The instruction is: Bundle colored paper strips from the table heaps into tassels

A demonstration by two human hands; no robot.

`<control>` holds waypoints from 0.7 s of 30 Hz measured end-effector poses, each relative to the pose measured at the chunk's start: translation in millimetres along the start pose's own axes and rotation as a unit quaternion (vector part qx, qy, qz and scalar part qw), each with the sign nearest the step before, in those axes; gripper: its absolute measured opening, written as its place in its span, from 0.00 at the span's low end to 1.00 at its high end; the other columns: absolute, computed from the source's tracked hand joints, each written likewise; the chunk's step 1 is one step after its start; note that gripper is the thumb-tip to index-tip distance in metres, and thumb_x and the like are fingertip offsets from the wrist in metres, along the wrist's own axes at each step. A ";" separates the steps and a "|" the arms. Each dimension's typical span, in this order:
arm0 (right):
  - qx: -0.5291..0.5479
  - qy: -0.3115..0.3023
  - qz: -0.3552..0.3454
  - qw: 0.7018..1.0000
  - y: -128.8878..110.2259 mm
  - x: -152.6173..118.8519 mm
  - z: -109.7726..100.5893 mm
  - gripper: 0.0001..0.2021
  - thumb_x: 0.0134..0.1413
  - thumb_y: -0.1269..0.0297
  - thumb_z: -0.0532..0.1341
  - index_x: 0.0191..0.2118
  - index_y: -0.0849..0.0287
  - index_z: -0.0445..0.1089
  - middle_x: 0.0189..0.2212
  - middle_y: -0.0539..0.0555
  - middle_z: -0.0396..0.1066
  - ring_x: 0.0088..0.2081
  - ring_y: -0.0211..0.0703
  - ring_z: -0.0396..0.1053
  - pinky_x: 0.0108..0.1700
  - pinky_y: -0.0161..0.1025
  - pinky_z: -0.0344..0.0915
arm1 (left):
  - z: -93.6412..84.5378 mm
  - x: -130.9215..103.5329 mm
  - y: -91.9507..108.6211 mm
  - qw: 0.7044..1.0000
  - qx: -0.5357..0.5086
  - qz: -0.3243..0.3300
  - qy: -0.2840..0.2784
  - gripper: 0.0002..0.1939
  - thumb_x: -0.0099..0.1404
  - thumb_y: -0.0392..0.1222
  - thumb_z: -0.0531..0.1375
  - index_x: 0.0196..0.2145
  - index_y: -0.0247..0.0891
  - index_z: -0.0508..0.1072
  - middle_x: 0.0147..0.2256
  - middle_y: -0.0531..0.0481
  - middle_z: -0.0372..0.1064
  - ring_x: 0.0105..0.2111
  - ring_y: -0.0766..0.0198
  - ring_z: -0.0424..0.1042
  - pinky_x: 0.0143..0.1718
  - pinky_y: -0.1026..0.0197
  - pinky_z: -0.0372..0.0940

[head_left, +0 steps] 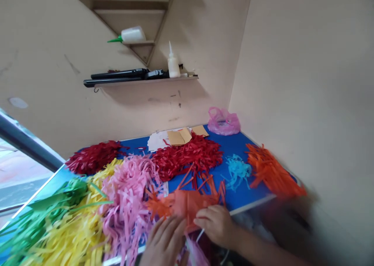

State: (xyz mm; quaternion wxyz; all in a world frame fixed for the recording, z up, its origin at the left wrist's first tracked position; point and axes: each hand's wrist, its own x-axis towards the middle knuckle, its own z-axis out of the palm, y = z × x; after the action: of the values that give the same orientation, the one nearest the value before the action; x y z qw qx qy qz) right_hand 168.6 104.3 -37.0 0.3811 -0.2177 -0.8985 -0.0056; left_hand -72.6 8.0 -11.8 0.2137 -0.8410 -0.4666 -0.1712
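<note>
A piece of orange fringed paper [187, 203] lies at the front edge of the blue table, its cut strips spreading left and right. My left hand [166, 240] rests on its lower left part, fingers stretched out. On its right side, my right hand [217, 225] has its fingers bent and pressed together on the paper's edge. A thin white stick or string [200, 235] shows between the hands, just below the paper. Pink strips [131, 203] lie directly left of the orange paper, and red strips [189, 155] lie behind it.
Yellow strips [73, 234], green strips [55, 203], dark red strips [93, 156], blue strips [238, 170] and more orange strips [271, 170] cover parts of the table [254, 195]. A pink bag [223, 121] sits at the back. A shelf [146, 82] holds a glue bottle [173, 66].
</note>
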 end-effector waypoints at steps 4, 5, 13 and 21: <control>-0.039 0.032 0.061 0.997 -6.4 -0.8 -11.5 0.12 0.64 0.69 0.52 0.45 0.53 0.72 0.34 0.51 0.77 0.32 0.41 0.73 0.32 0.38 0.65 | 46.6 59.2 10.9 0.998 -0.068 -0.014 -0.007 0.24 0.59 0.32 0.56 0.53 0.38 0.71 0.49 0.47 0.77 0.47 0.55 0.77 0.52 0.49 0.70; -0.053 0.045 0.089 0.994 -9.9 -4.3 -12.6 0.13 0.63 0.69 0.53 0.48 0.54 0.71 0.37 0.53 0.77 0.34 0.43 0.75 0.33 0.38 0.66 | 57.5 62.7 6.9 0.996 -0.085 -0.030 -0.003 0.24 0.58 0.29 0.54 0.51 0.39 0.73 0.46 0.48 0.79 0.45 0.57 0.78 0.52 0.51 0.71; -0.046 -0.146 0.199 0.968 -38.4 21.3 36.5 0.18 0.48 0.63 0.64 0.47 0.54 0.72 0.41 0.55 0.78 0.29 0.47 0.75 0.30 0.37 0.69 | 60.6 39.0 -8.8 0.974 -0.130 -0.180 0.048 0.21 0.64 0.31 0.49 0.51 0.37 0.72 0.46 0.45 0.78 0.44 0.61 0.79 0.43 0.63 0.75; -0.055 -0.224 0.305 0.924 39.4 17.3 -35.2 0.11 0.51 0.72 0.61 0.40 0.58 0.77 0.39 0.59 0.79 0.40 0.54 0.76 0.40 0.42 0.70 | 83.5 29.5 7.6 0.994 -0.067 -0.077 0.030 0.28 0.54 0.25 0.50 0.51 0.36 0.73 0.49 0.42 0.76 0.49 0.57 0.76 0.48 0.58 0.73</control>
State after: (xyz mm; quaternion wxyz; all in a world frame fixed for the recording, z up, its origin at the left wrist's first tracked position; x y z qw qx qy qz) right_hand 197.6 140.5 -6.3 0.1406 -0.4972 -0.8491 0.1103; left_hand -43.7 68.8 -69.9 0.1574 -0.8095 -0.5107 -0.2432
